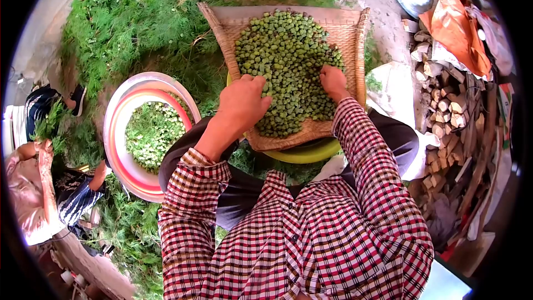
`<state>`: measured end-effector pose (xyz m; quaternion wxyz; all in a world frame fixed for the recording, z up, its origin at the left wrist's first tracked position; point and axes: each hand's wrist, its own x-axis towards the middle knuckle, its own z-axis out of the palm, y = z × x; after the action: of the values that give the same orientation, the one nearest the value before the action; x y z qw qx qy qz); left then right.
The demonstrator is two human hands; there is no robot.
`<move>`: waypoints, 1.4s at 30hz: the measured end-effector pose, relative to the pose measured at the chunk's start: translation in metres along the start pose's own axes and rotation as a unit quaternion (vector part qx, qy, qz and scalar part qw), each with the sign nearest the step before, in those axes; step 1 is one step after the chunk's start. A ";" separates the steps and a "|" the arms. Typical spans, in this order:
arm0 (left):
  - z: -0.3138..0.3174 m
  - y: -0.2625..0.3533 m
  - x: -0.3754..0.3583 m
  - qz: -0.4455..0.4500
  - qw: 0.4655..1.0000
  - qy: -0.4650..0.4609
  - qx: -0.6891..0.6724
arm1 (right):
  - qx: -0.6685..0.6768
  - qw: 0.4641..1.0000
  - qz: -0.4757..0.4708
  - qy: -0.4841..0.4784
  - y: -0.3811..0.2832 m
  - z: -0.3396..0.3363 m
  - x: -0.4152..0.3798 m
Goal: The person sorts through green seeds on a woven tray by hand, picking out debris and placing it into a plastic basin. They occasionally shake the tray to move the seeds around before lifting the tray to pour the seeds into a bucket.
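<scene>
A woven tray (222, 25) full of small green round fruits (283, 50) rests on a yellow-green basin (311, 154) between the knees. My left hand (244, 101) is at the tray's left side, its fingers curled at the edge of the fruits; what they hold, if anything, is hidden. At the right part of the pile, my right hand (333, 82) has its fingertips pinched together among the fruits. Whatever is between those fingertips is too small to name.
Left of the tray is a red-rimmed basin (115, 133) with green sprigs and fruits. Feathery green branches (139, 16) cover the floor. Another person (33, 200) sits at far left. Split firewood (444, 105) and an orange bag (458, 30) lie at right.
</scene>
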<state>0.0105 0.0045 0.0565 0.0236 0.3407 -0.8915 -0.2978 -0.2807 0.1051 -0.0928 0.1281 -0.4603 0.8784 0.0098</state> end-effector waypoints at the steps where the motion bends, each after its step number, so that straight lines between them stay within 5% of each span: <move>1: -0.001 0.001 0.000 0.001 1.000 0.001 0.002 | 0.069 0.997 -0.013 0.042 0.008 0.001 -0.003; 4: 0.000 0.000 -0.001 0.002 1.000 -0.002 0.006 | 0.164 0.984 -0.003 0.074 0.020 -0.012 -0.017; 7: 0.003 -0.001 -0.001 0.011 1.000 -0.002 0.011 | 0.470 0.865 0.157 -0.076 0.024 -0.036 -0.039; 10: 0.000 0.001 -0.001 0.022 1.000 -0.002 0.016 | 0.574 0.794 0.193 -0.056 0.030 -0.043 -0.061; 14: 0.001 0.000 -0.002 0.034 0.999 0.005 0.015 | 0.589 0.789 0.169 -0.043 0.045 -0.052 -0.082; 16: 0.001 -0.001 -0.002 0.038 0.999 0.006 0.019 | 0.548 0.820 0.143 -0.079 0.034 -0.071 -0.107; 18: 0.002 -0.001 -0.002 0.039 0.999 0.000 0.025 | 0.460 0.847 0.068 -0.257 0.016 -0.079 -0.134; 19: 0.003 -0.001 -0.002 0.039 0.999 0.001 0.024 | 0.459 0.848 0.069 -0.256 0.010 -0.076 -0.145; 21: 0.004 -0.003 -0.001 0.041 0.999 -0.003 0.027 | 0.284 0.881 -0.050 -0.374 0.003 -0.068 -0.157; 22: 0.003 -0.003 -0.001 0.039 0.999 -0.001 0.027 | 0.283 0.882 -0.052 -0.375 0.005 -0.062 -0.153; 25: 0.002 0.000 -0.002 0.036 0.999 -0.002 0.036 | 0.295 0.946 -0.029 -0.129 0.014 -0.039 -0.126; 32: 0.003 -0.001 -0.003 0.034 0.999 0.014 0.030 | 0.136 0.984 -0.112 0.011 -0.006 0.003 -0.055; 36: -0.001 -0.001 -0.004 0.031 0.999 0.016 0.025 | -0.057 0.996 0.016 -0.062 -0.038 0.007 -0.044; 42: 0.001 -0.002 -0.001 0.026 0.999 0.011 0.035 | -0.134 0.975 0.055 -0.169 -0.045 -0.001 -0.036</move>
<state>0.0125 0.0049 0.0546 0.0288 0.3213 -0.9095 -0.2624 -0.2242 0.1082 -0.0790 0.2108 -0.4155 0.8591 0.2117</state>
